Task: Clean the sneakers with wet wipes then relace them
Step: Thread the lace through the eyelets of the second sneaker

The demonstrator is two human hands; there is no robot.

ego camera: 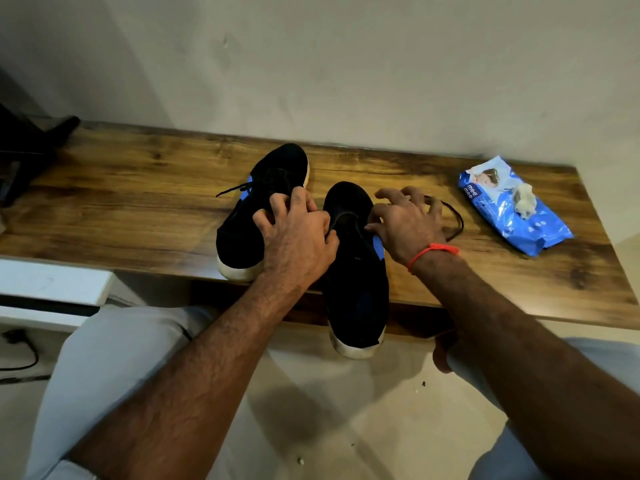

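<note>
Steadying the left sneaker point(263, 206) with curled left hand point(294, 233) fingers, while the right hand point(405, 223), fingers spread, pinches something at the right sneaker point(356, 268), probably its loose lace point(453, 216). Both sit on the wooden table point(138, 202), wipes pack point(512, 206) within reach.

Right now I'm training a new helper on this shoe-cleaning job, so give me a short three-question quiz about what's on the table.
1. True or false: the pack of wipes lies to the right of both shoes.
2. Which shoe hangs further over the near edge of the table? A) the left shoe B) the right shoe
3. Fill in: the loose black lace lies on the table under the ____ hand.

Key
1. True.
2. B.
3. Right: the right hand reaches over it, while the left hand rests between the shoes.
</note>
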